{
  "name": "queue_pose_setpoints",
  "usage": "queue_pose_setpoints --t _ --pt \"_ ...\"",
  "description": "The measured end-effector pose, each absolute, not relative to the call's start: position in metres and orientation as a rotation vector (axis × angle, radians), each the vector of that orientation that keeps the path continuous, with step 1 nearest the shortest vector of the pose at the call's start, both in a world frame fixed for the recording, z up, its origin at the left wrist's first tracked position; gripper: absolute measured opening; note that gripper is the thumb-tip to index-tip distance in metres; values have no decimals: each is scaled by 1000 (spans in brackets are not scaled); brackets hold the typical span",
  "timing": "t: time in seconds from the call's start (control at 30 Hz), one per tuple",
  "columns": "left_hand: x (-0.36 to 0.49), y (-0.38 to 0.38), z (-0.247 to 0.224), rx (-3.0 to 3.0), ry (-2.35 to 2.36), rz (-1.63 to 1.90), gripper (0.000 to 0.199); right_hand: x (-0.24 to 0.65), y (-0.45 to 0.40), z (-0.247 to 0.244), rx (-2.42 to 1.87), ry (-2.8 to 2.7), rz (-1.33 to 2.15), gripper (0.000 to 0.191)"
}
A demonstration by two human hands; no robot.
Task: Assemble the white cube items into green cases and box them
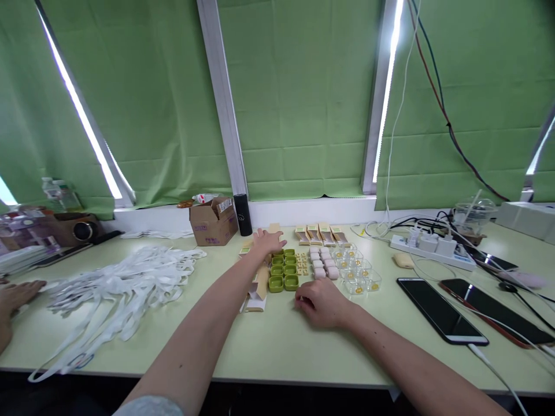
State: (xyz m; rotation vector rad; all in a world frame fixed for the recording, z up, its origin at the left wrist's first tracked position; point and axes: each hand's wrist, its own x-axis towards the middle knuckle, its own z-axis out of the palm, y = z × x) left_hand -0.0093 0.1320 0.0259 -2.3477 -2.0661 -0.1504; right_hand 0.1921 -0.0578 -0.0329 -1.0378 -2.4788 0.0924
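Note:
My left hand [266, 240] reaches out with fingers spread over the far end of the rows. Below and left of it lie flat kraft-paper cartons [261, 283], partly hidden by my forearm. Small square green trays [284, 269] stand in two columns to its right. Beside them are small yellow pieces [302, 264], pale pink blocks [323, 263] and clear plastic cups [355, 270] with a yellow spot inside. My right hand [323, 303] rests on the table just in front of the trays and blocks, fingers curled in and nothing visible in them.
Kraft cartons [321, 234] line the back of the rows. A cardboard box [213, 221] and a black cylinder [243, 214] stand at the wall. White straps [134, 280] pile up left, near another person's hand [17, 297]. Phones [441, 310], a power strip [432, 250] and cables lie right.

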Motion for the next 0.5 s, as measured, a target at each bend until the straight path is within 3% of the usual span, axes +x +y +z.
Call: queue_pose_setpoints --t 0.2,0.5 --pt "-2 148 15 -2267 -2148 -222 69 192 -57 -33 -1037 -2461 53 10" --pt "-8 165 9 -2351 -2065 -253 49 193 -52 -37 -1042 -2457 8 11"
